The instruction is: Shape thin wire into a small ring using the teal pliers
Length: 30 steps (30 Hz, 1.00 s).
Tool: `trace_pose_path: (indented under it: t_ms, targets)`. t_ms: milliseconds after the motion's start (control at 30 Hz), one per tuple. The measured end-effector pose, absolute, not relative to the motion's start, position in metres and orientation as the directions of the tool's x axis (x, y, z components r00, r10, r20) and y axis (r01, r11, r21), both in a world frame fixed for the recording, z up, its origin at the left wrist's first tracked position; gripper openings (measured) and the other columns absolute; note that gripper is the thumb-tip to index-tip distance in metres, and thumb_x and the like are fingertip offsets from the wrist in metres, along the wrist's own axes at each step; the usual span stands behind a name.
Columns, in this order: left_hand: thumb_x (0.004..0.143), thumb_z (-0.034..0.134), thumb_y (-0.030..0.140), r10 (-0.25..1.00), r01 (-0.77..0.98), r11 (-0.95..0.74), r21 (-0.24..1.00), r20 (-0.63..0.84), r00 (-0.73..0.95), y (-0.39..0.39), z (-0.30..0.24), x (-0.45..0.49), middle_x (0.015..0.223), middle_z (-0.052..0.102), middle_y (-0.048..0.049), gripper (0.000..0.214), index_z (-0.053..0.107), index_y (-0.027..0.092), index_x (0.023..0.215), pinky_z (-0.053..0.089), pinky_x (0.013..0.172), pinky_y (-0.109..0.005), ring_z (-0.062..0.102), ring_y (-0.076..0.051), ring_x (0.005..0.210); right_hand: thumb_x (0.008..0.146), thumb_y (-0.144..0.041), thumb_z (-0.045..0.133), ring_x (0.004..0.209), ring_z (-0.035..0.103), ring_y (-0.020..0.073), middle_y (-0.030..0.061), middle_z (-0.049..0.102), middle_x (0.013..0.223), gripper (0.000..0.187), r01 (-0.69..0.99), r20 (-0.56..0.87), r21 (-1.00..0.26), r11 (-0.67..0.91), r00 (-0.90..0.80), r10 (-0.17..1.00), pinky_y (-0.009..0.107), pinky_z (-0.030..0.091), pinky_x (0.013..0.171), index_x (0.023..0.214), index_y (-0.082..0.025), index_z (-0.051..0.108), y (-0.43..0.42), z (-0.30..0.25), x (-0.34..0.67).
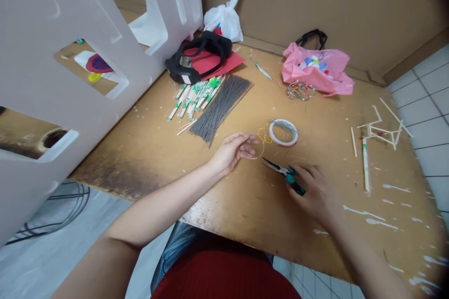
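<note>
While left hand (233,152) pinches wire (264,136), right hand (310,191) grips needle-nose pliers (283,171).

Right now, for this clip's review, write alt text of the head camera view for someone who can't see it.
A person's right hand grips teal-handled pliers near a thin wire loop at the fingertips of the left hand. On the stained brown table lie a roll of tape, a bundle of grey wires and a small stick frame.
</note>
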<state>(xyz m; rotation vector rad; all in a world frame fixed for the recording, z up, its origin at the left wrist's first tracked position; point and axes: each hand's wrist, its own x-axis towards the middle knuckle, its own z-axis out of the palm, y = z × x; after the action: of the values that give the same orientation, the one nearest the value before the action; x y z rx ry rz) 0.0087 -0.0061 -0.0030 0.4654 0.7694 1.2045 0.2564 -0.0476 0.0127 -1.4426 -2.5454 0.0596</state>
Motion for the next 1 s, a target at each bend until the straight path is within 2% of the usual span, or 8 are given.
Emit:
trace_pose_path:
  t_ms: [300, 433, 533, 600, 667, 767, 867, 1000]
  targets:
    - [0.077, 0.062, 0.024, 0.919, -0.656, 0.384, 0.649, -0.203, 0.337, -0.013, -0.003, 0.013, 0.080, 0.070, -0.0082, 0.017, 0.068, 0.010, 0.084, 0.052, 0.056, -0.021, 0.063, -0.010, 0.059, 0.081, -0.037, 0.055, 0.106, 0.049, 0.0286, 0.0145, 0.058, 0.112, 0.046, 0.773, 0.184, -0.156, 0.615, -0.589, 0.787, 0.046, 0.044, 0.086, 0.122, -0.015, 0.052, -0.053, -0.012, 0.251]
    - [0.076, 0.064, 0.023, 0.892, -0.654, 0.440, 0.615, -0.211, 0.401, -0.017, -0.002, 0.016, 0.081, 0.070, -0.0100, 0.020, 0.069, 0.009, 0.088, 0.052, 0.071, -0.026, 0.065, -0.013, 0.071, 0.080, -0.038, 0.058, 0.119, 0.042, 0.0294, 0.0149, 0.055, 0.121, 0.048, 0.737, 0.196, -0.299, 0.606, -0.574, 0.795, 0.049, 0.038, 0.095, 0.121, -0.015, 0.052, -0.052, -0.004, 0.249]
    - [0.076, 0.065, 0.025, 0.875, -0.652, 0.474, 0.592, -0.229, 0.427, -0.020, -0.002, 0.020, 0.083, 0.070, -0.0097, 0.021, 0.069, 0.010, 0.091, 0.050, 0.079, -0.029, 0.065, -0.014, 0.076, 0.083, -0.034, 0.056, 0.115, 0.047, 0.0241, 0.0114, 0.057, 0.119, 0.038, 0.657, 0.173, -0.599, 0.457, -0.451, 0.876, 0.045, 0.038, 0.096, 0.118, -0.020, 0.055, -0.052, 0.012, 0.240]
    - [0.076, 0.065, 0.026, 0.869, -0.647, 0.483, 0.590, -0.234, 0.436, -0.023, -0.003, 0.022, 0.084, 0.070, -0.0090, 0.022, 0.069, 0.011, 0.092, 0.049, 0.079, -0.029, 0.065, -0.014, 0.077, 0.085, -0.035, 0.052, 0.107, 0.054, 0.0210, 0.0082, 0.060, 0.114, 0.030, 0.535, 0.054, -0.808, 0.246, -0.349, 0.936, 0.041, 0.042, 0.092, 0.112, -0.023, 0.058, -0.052, 0.022, 0.231]
    - [0.077, 0.064, 0.027, 0.868, -0.642, 0.482, 0.596, -0.223, 0.445, -0.026, -0.003, 0.026, 0.086, 0.071, -0.0090, 0.023, 0.069, 0.012, 0.094, 0.049, 0.079, -0.027, 0.065, -0.014, 0.079, 0.084, -0.038, 0.053, 0.098, 0.058, 0.0198, 0.0061, 0.063, 0.106, 0.026, 0.363, -0.110, -0.932, 0.004, -0.293, 0.950, 0.038, 0.045, 0.087, 0.105, -0.024, 0.061, -0.052, 0.027, 0.220]
    - [0.077, 0.063, 0.029, 0.866, -0.636, 0.474, 0.609, -0.192, 0.463, -0.031, -0.005, 0.031, 0.088, 0.071, -0.0093, 0.024, 0.069, 0.013, 0.095, 0.048, 0.078, -0.027, 0.066, -0.015, 0.081, 0.081, -0.041, 0.057, 0.086, 0.060, 0.0177, 0.0039, 0.065, 0.092, 0.023, 0.087, -0.218, -0.975, -0.203, -0.229, 0.949, 0.036, 0.046, 0.083, 0.094, -0.022, 0.064, -0.052, 0.024, 0.208]
    - [0.076, 0.065, 0.030, 0.855, -0.604, 0.476, 0.639, -0.178, 0.486, -0.035, -0.006, 0.034, 0.090, 0.071, -0.0097, 0.024, 0.069, 0.013, 0.091, 0.047, 0.081, -0.030, 0.066, -0.016, 0.082, 0.080, -0.041, 0.058, 0.074, 0.059, 0.0155, 0.0010, 0.062, 0.073, 0.021, -0.130, -0.207, -0.965, -0.226, -0.143, 0.968, 0.034, 0.047, 0.078, 0.080, -0.020, 0.063, -0.053, 0.017, 0.205]
    - [0.069, 0.070, 0.023, 0.871, -0.550, 0.441, 0.709, -0.191, 0.452, -0.035, -0.004, 0.031, 0.092, 0.070, -0.0075, 0.017, 0.069, 0.014, 0.084, 0.045, 0.084, -0.030, 0.064, -0.016, 0.086, 0.082, -0.037, 0.057, 0.061, 0.054, 0.0129, -0.0042, 0.050, 0.053, 0.018, -0.144, -0.191, -0.965, -0.220, -0.188, 0.963, 0.033, 0.047, 0.074, 0.079, -0.020, 0.064, -0.058, 0.011, 0.211]
